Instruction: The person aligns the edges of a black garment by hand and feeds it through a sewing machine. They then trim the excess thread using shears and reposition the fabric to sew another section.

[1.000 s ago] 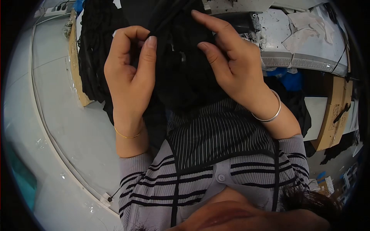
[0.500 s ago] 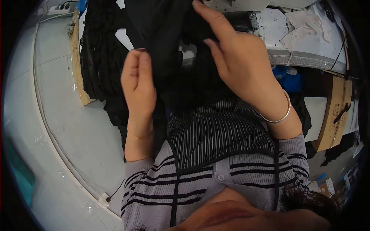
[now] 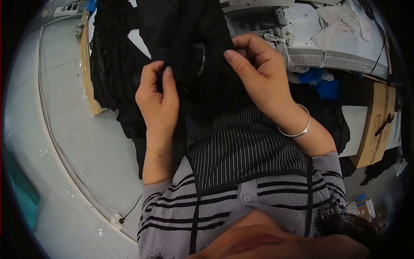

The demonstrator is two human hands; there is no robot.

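Black fabric hangs between my two hands, spread over the work surface in front of me. My left hand pinches its left part between thumb and fingers. At the right edge of the cloth, my right hand grips with thumb and bent index finger. A gap near the middle of the cloth lets a pale patch show through. The exact shape of the piece is hard to make out, dark against dark. More black ruffled cloth is heaped to the left of my left hand.
A metal edge with ruler markings runs along the right, tied with string, beside crumpled pale paper. Below it are a blue bag and a cardboard box. A power strip sits at the top left.
My right hand has come down and closed on the fabric's right edge, where its fingers were stretched apart before. My left hand has shifted slightly, still pinching the cloth.
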